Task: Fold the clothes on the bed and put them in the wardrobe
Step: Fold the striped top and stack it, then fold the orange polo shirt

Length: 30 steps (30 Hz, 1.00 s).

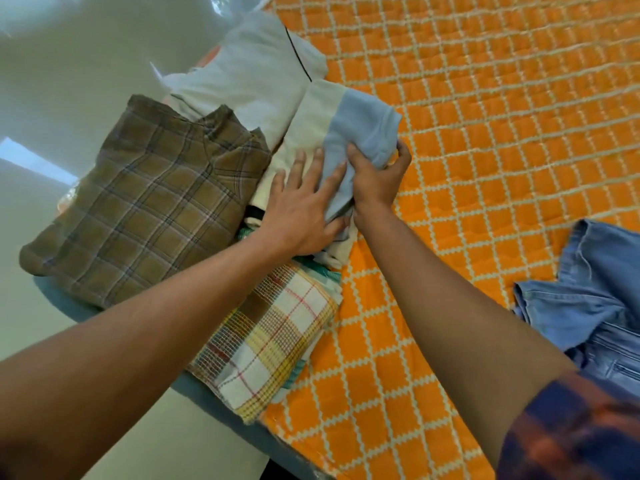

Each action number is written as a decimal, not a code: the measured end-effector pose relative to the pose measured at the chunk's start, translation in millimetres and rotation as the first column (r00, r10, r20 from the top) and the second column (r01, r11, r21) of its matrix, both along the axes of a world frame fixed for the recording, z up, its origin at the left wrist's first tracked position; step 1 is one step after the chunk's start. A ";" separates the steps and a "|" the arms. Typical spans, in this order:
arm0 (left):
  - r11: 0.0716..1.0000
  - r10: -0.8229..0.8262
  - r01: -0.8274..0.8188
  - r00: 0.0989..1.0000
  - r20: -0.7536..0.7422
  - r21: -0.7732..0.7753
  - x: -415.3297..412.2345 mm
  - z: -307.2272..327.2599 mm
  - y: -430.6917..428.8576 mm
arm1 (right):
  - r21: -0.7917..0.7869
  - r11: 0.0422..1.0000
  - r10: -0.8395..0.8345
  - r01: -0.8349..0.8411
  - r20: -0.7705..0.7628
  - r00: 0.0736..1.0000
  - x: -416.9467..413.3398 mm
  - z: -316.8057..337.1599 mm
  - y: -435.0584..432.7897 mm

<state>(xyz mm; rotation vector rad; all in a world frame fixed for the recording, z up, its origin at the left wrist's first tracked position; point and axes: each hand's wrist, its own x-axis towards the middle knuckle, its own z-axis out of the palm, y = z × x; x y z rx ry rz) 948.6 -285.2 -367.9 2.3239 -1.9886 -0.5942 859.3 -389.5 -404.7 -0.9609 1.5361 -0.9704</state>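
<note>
The left hand [304,209] lies palm down with its fingers [302,161] straight and spread apart, pressing flat on a folded cream-and-blue garment [363,123]. Its fingertips rest where the cream half meets the blue half. The right hand [377,178] is just beside it, touching at the thumb side. Its fingers and thumb are curled tight round a bunched fold of the blue cloth at the garment's near right corner.

The garment lies on top of a small stack of folded pieces at the left side of the bed. Under the left palm, black, white and teal edges of that stack show. Which pieces they belong to cannot be told.

On the little-finger side of the left hand, just beside it, lies a folded brown plaid shirt [145,209] with its collar turned toward the fingers. Beyond the fingertips of both hands, partly under the garment's far end, is a pale grey-white garment [249,77] with a thin dark line of piping. Under the left wrist and forearm lies a folded checked cloth [277,337] in white, yellow, brown and red.

The orange quilted bedspread [502,133], crossed by white zigzag diamonds, runs under the right hand and away from its outer side. Well apart from the fingers, by the right elbow, lies a crumpled pair of blue jeans [588,306] with a zip pocket showing. The right upper arm wears a dark blue and orange checked sleeve [571,438].
</note>
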 end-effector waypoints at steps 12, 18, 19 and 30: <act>0.970 -0.137 0.140 0.990 -0.028 0.200 12.1 -3.0 -7.3 | 0.072 0.981 0.182 -0.182 0.009 0.983 -27.2 -3.1 15.1; 0.986 0.140 -0.126 0.983 -0.123 0.109 -23.7 27.5 -6.5 | 0.262 0.829 0.520 -0.494 -0.032 0.854 -98.7 37.6 31.1; 0.977 0.212 -0.207 0.960 -0.182 0.050 -30.7 31.0 -2.1 | 0.293 0.774 0.614 -0.561 -0.134 0.778 -113.6 40.2 41.1; 0.974 -0.018 0.126 0.871 -0.491 0.188 -272.7 30.6 54.8 | 0.301 0.799 0.394 -0.521 -0.916 0.076 -478.0 101.6 106.3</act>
